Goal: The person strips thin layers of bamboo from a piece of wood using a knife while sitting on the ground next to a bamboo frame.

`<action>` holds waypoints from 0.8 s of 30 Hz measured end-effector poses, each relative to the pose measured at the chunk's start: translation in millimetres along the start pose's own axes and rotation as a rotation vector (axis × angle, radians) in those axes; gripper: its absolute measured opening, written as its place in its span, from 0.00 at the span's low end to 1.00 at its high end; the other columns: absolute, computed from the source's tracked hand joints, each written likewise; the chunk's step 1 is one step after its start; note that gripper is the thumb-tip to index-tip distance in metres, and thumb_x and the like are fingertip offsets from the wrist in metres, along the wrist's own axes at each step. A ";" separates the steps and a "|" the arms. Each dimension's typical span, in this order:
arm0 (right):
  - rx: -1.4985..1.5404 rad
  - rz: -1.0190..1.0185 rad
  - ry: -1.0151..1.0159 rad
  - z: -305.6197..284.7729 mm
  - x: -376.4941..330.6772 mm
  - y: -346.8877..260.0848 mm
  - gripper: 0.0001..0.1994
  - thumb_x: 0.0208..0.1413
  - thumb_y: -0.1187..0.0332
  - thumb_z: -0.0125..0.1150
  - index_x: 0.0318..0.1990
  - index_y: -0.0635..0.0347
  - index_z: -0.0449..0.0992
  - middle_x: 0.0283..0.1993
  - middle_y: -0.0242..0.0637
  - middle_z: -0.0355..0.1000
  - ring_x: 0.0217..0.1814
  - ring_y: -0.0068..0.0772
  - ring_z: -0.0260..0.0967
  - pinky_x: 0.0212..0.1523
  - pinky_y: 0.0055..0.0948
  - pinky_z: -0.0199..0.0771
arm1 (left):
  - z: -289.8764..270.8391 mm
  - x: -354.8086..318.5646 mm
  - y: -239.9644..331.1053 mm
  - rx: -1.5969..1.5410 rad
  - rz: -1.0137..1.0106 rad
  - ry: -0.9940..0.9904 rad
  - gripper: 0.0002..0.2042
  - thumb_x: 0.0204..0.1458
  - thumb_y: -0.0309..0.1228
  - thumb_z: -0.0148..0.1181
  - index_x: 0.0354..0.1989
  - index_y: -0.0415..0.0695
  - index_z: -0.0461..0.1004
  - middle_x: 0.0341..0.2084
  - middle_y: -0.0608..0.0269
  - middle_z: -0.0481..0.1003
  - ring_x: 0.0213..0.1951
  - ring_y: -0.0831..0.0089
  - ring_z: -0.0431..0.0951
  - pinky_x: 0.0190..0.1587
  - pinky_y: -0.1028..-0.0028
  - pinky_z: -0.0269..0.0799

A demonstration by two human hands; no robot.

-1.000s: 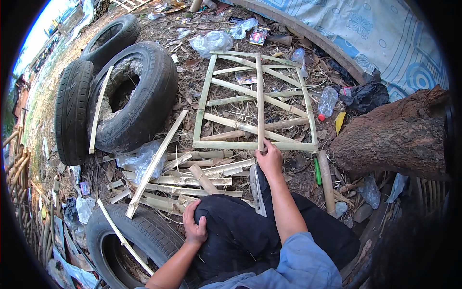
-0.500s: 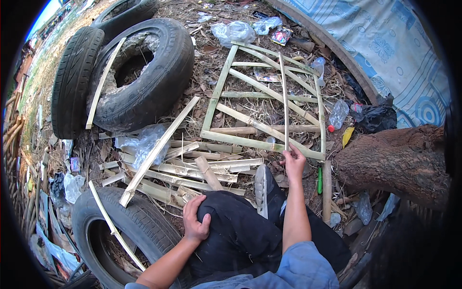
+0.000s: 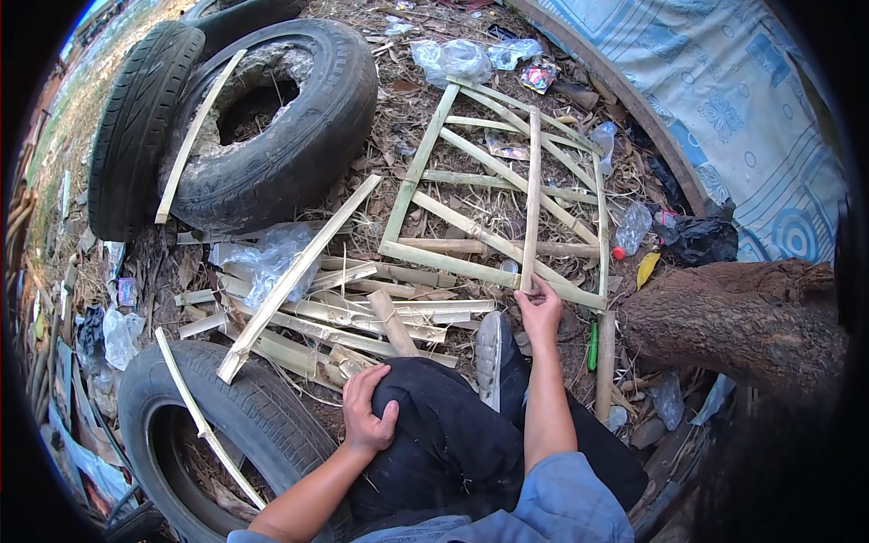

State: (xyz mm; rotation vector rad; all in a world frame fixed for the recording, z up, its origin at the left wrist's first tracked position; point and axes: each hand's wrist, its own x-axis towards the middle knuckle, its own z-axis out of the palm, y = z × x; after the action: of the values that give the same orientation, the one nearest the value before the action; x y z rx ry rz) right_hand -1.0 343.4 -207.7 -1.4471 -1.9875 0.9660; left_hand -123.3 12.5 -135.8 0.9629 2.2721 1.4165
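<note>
right hand point(image 3: 540, 308): I see my fingers pinching the near end of a thin bamboo slat point(image 3: 531, 204), right where it crosses the frame's bottom rail.
bamboo slat: runs upright from my fingers away across the bamboo frame point(image 3: 493, 195), laid on top of its cross strips.
bamboo frame: flat on the littered ground, straight ahead of my knee point(image 3: 425, 407); long side rails with diagonal and level strips between them; its near rail sits just under my right hand.
left hand point(image 3: 367, 412): resting on my knee, fingers loosely curled over the dark trouser cloth, holding nothing.
shoe point(image 3: 493, 357): sole up, just near side of the frame, between my two hands.
split bamboo pile point(image 3: 362, 312): left of the frame, near my knee; pale split strips lying crosswise.
long plank point(image 3: 303, 271): slants over that pile from near the frame's left rail down toward the near tyre.
near tyre point(image 3: 235, 425): left of my knee, well apart from the frame; a thin stick point(image 3: 204, 421) lies across it.
far tyres point(image 3: 272, 118): left of the frame, two leaning together; a strip rests on the bigger one.
log point(image 3: 733, 321): right of the frame, just beside its near right corner.
green pen-like thing point(image 3: 593, 346): between log and shoe, on the ground.
plastic bags point(image 3: 453, 59): beyond the frame's far end.
blue patterned cloth point(image 3: 724, 100): right of and beyond the frame.
</note>
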 end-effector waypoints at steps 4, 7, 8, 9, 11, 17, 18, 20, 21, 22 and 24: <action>0.124 0.018 0.050 2.1 -6.2 -2.6 0.25 0.44 0.71 0.71 0.53 0.62 0.75 0.30 0.34 0.72 0.24 0.22 0.70 0.28 0.25 0.72 | 1.6 -0.8 -0.3 0.003 -0.002 0.004 0.27 0.49 0.47 0.53 0.50 0.38 0.71 0.47 0.46 0.72 0.51 0.50 0.71 0.58 0.59 0.59; 0.221 0.062 0.039 1.9 -9.3 2.7 0.17 0.48 0.73 0.66 0.47 0.65 0.75 0.34 0.40 0.76 0.29 0.26 0.74 0.32 0.27 0.75 | 3.6 -1.5 1.5 -0.004 0.009 0.004 0.27 0.48 0.46 0.53 0.50 0.37 0.71 0.47 0.46 0.72 0.51 0.50 0.71 0.58 0.60 0.59; 0.232 0.068 0.058 4.2 -8.8 7.3 0.17 0.48 0.73 0.66 0.47 0.65 0.75 0.34 0.40 0.76 0.29 0.26 0.74 0.32 0.27 0.75 | 5.1 -1.7 1.5 0.001 0.027 -0.009 0.27 0.48 0.46 0.53 0.50 0.37 0.71 0.47 0.46 0.72 0.51 0.50 0.71 0.58 0.60 0.59; 0.302 0.050 0.062 7.0 -7.6 10.6 0.16 0.48 0.74 0.65 0.47 0.65 0.75 0.34 0.40 0.77 0.30 0.26 0.74 0.33 0.27 0.75 | 6.7 -1.5 1.1 -0.009 0.020 -0.005 0.27 0.48 0.46 0.53 0.51 0.37 0.71 0.47 0.46 0.72 0.51 0.50 0.71 0.58 0.60 0.60; 0.377 0.080 0.008 11.5 -10.6 6.8 0.15 0.51 0.78 0.63 0.48 0.68 0.74 0.36 0.39 0.76 0.36 0.24 0.74 0.36 0.23 0.75 | 7.0 -2.7 0.1 -0.005 0.024 -0.010 0.27 0.48 0.46 0.53 0.51 0.37 0.71 0.46 0.46 0.72 0.51 0.50 0.70 0.58 0.61 0.60; 0.340 0.077 0.047 22.7 -11.2 -1.1 0.13 0.48 0.74 0.65 0.43 0.64 0.77 0.32 0.39 0.78 0.31 0.29 0.76 0.34 0.27 0.76 | 8.7 -4.9 0.9 0.004 0.012 0.005 0.28 0.49 0.48 0.51 0.50 0.36 0.70 0.46 0.45 0.72 0.50 0.49 0.71 0.57 0.60 0.62; 0.349 0.081 0.046 23.5 -10.7 0.8 0.13 0.48 0.72 0.65 0.43 0.61 0.78 0.31 0.39 0.78 0.31 0.32 0.77 0.34 0.30 0.76 | 9.1 -4.4 0.2 0.005 0.014 0.006 0.28 0.50 0.48 0.51 0.50 0.36 0.70 0.46 0.45 0.72 0.50 0.49 0.71 0.56 0.60 0.62; 0.338 0.085 0.056 23.3 -12.4 2.8 0.13 0.48 0.71 0.65 0.42 0.61 0.78 0.31 0.39 0.78 0.31 0.33 0.78 0.34 0.31 0.76 | 10.2 -5.3 -0.9 0.012 0.016 0.006 0.28 0.50 0.48 0.50 0.50 0.35 0.70 0.45 0.45 0.72 0.49 0.49 0.71 0.56 0.61 0.63; 0.318 0.086 0.063 23.6 -13.1 3.3 0.12 0.48 0.69 0.66 0.41 0.60 0.78 0.30 0.39 0.78 0.31 0.34 0.78 0.34 0.32 0.76 | 9.8 -5.2 -1.1 0.012 0.017 0.009 0.28 0.51 0.49 0.50 0.50 0.35 0.70 0.45 0.45 0.73 0.49 0.50 0.72 0.55 0.61 0.63; 0.325 0.091 0.066 23.9 -14.3 3.4 0.12 0.48 0.69 0.66 0.41 0.60 0.78 0.30 0.39 0.78 0.31 0.34 0.78 0.34 0.32 0.76 | 9.6 -5.4 -0.9 0.012 0.018 0.011 0.29 0.51 0.50 0.49 0.50 0.35 0.70 0.44 0.45 0.73 0.48 0.50 0.73 0.55 0.61 0.64; 0.289 0.114 0.073 24.7 -15.5 3.0 0.11 0.47 0.67 0.67 0.38 0.60 0.77 0.30 0.39 0.78 0.31 0.36 0.78 0.34 0.34 0.75 | 9.6 -5.5 1.3 0.025 0.027 0.012 0.29 0.51 0.50 0.49 0.50 0.35 0.70 0.43 0.45 0.73 0.48 0.51 0.73 0.55 0.62 0.64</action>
State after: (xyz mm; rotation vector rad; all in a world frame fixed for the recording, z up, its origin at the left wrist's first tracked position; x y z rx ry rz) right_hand -12.5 323.0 -225.2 -1.4214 -1.6494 1.1768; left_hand -113.4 15.7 -139.7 0.9985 2.2991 1.4120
